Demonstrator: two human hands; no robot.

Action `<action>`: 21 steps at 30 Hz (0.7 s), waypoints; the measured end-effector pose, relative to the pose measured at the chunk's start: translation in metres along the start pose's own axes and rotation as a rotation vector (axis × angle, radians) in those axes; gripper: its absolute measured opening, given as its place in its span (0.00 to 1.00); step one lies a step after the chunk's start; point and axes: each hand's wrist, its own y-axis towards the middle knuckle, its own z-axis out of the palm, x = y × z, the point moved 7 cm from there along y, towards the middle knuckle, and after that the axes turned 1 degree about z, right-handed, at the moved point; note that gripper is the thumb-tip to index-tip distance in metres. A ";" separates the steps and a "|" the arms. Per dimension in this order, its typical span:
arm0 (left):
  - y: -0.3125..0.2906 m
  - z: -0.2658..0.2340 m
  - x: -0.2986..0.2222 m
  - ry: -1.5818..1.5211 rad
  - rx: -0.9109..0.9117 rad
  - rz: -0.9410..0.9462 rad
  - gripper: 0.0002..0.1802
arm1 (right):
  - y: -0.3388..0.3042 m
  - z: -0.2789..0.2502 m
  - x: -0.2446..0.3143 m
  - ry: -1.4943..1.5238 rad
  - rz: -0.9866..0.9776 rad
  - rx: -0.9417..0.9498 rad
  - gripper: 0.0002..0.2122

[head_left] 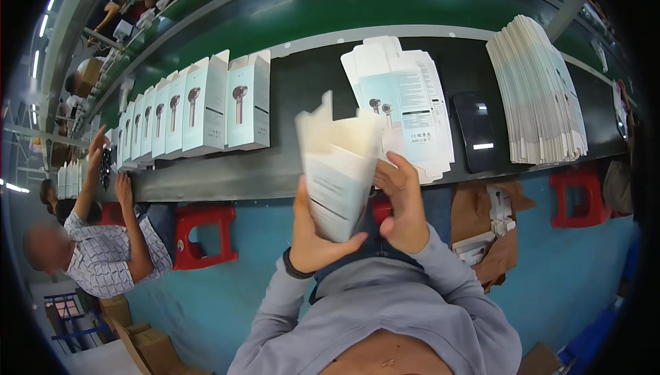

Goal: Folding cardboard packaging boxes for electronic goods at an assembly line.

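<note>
The head camera (a fisheye) looks down.

Far across the scene, long green conveyor belt [330, 9]. On the right, flat black rectangular phone [473, 127]; nearer, opened brown cardboard carton [505, 257], and farther right, red plastic stool [595, 196]. On the left, another red plastic stool [222, 234].

Smooth paperboard carton [338, 200], glossy phone [472, 131], plastic stool [206, 217]
</note>
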 end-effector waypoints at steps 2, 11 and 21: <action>0.001 0.010 -0.016 0.322 0.114 0.128 0.67 | -0.013 0.013 -0.014 0.145 0.073 0.018 0.48; -0.003 -0.010 -0.049 0.417 0.256 0.510 0.61 | -0.020 0.024 -0.018 -0.279 0.132 0.267 0.47; 0.001 -0.008 -0.046 0.181 -0.022 0.472 0.42 | -0.017 0.029 -0.008 -0.262 -0.228 0.173 0.34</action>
